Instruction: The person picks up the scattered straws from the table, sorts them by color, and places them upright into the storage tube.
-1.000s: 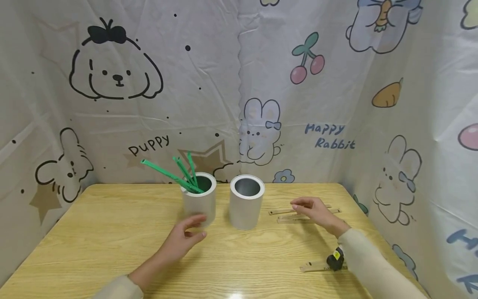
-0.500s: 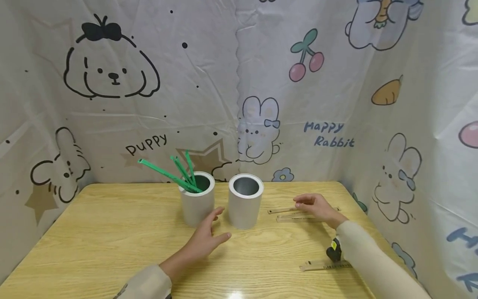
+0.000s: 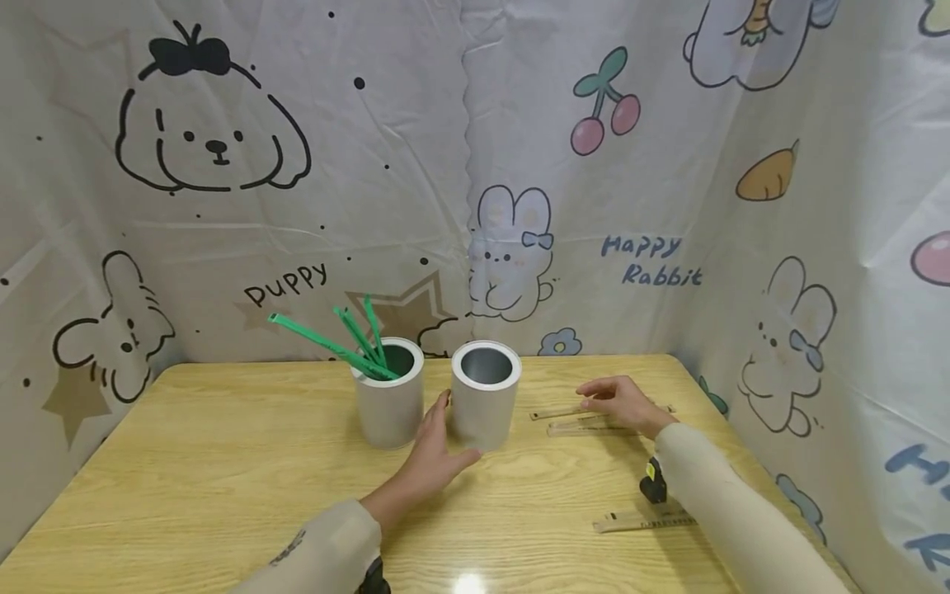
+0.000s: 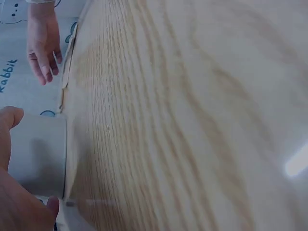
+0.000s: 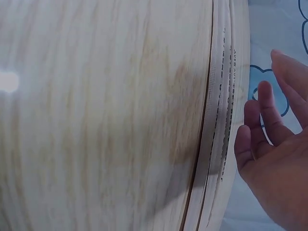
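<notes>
Two white cylindrical holders stand side by side at the table's back. The left holder [image 3: 389, 415] has several green straw-like sticks [image 3: 319, 340] leaning out of it. My left hand [image 3: 430, 462] is at the right holder [image 3: 485, 412], fingers in the gap between both holders, thumb near its front. In the left wrist view, fingers spread around the holder's wall [image 4: 36, 154]; contact cannot be told. My right hand [image 3: 622, 403] hovers with loosely bent fingers over thin, flat beige packets [image 3: 586, 426] with printed lettering. Nothing shows between its fingers in the right wrist view.
Another beige printed packet [image 3: 631, 521] lies nearer the front right, partly under the right forearm. A patterned cloth [image 3: 416, 165] hangs behind and beside the wooden table [image 3: 208, 462]. A dark device with a yellow mark [image 3: 653, 481] sits at the right wrist.
My left hand has moved right and forward, from in front of the left holder to the right holder. The right hand has stayed above the packets with only slight shifts.
</notes>
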Tool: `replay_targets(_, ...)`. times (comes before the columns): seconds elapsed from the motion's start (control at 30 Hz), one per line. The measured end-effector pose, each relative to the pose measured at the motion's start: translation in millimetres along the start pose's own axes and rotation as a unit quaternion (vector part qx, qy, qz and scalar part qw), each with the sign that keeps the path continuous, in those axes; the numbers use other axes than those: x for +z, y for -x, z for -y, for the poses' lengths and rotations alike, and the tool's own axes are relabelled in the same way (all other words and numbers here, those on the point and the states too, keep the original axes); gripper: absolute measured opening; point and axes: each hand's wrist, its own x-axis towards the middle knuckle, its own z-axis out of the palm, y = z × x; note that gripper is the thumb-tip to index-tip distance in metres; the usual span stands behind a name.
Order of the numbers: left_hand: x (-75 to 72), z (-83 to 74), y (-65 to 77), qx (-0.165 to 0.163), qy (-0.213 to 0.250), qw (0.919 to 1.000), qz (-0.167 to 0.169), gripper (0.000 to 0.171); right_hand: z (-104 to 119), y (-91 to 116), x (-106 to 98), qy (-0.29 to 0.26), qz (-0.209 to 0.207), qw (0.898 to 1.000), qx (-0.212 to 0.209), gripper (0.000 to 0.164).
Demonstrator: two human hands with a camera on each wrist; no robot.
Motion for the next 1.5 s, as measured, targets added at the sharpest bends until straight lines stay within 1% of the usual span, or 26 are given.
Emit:
replay_targets(0.07, 4.4, 0.2, -3.3, -0.005, 0.006, 0.9999, -0.012, 0.108, 0, -3, 2, -0.002, 0.004, 1.000, -0.004, 0.035)
replay_targets(0.2, 11.9, 2.1, -10.4, -0.015, 0.008, 0.9991, -0.039, 0.117, 1, -6, 5, -0.005, 0.008, 1.000, 0.002, 0.034)
replay_targets(0.3, 15.6, 4.3, -18.7, -0.012, 0.011, 0.9986, -0.051, 0.121, 2, -7, 6, -0.001, 0.009, 1.000, 0.004, 0.034)
replay_targets(0.37, 16.8, 6.2, -24.7, -0.001, 0.018, 0.9983, -0.055, 0.123, 2, -8, 5, 0.004, 0.008, 1.000, 0.005, 0.033)
replay_targets(0.5, 16.8, 9.3, -34.6, 0.018, 0.038, 0.9979, -0.050, 0.125, 1, -9, 3, 0.018, 0.010, 1.000, 0.011, 0.031)
replay_targets(0.57, 15.3, 10.3, -37.4, 0.012, 0.041, 0.9982, -0.042, 0.125, 1, -9, 4, 0.017, 0.010, 1.000, 0.016, 0.029)
replay_targets(0.67, 13.5, 11.8, -39.8, -0.002, 0.036, 0.9988, -0.034, 0.125, -3, -11, 4, 0.019, 0.015, 1.000, 0.012, 0.027)
replay_targets(0.73, 13.0, 11.9, -40.3, -0.015, 0.034, 0.9989, -0.029, 0.124, -6, -13, 4, 0.017, 0.016, 1.000, 0.006, 0.026)
replay_targets(0.83, 13.0, 11.4, -40.8, -0.016, 0.041, 0.9988, -0.021, 0.120, -11, -16, 4, 0.025, 0.021, 0.999, -0.005, 0.024)
replay_targets(0.97, 14.5, 11.2, -41.0, -0.017, 0.053, 0.9984, -0.012, 0.116, -14, -19, 4, 0.033, 0.033, 0.999, -0.010, 0.021)
replay_targets(1.17, 16.8, 13.5, -41.5, -0.028, 0.060, 0.9978, -0.011, 0.114, -12, -22, 2, 0.050, 0.048, 0.997, -0.033, 0.017)
replay_targets(1.27, 17.5, 14.3, -42.1, -0.027, 0.060, 0.9978, -0.010, 0.114, -13, -24, -1, 0.060, 0.055, 0.996, -0.043, 0.015)
replay_targets(1.4, 17.9, 15.5, -42.9, -0.028, 0.060, 0.9978, -0.011, 0.114, -12, -25, -3, 0.056, 0.068, 0.995, -0.050, 0.012)
replay_targets(1.5, 18.1, 16.3, -43.2, -0.033, 0.057, 0.9978, -0.012, 0.114, -10, -25, -3, 0.047, 0.075, 0.995, -0.047, 0.011)
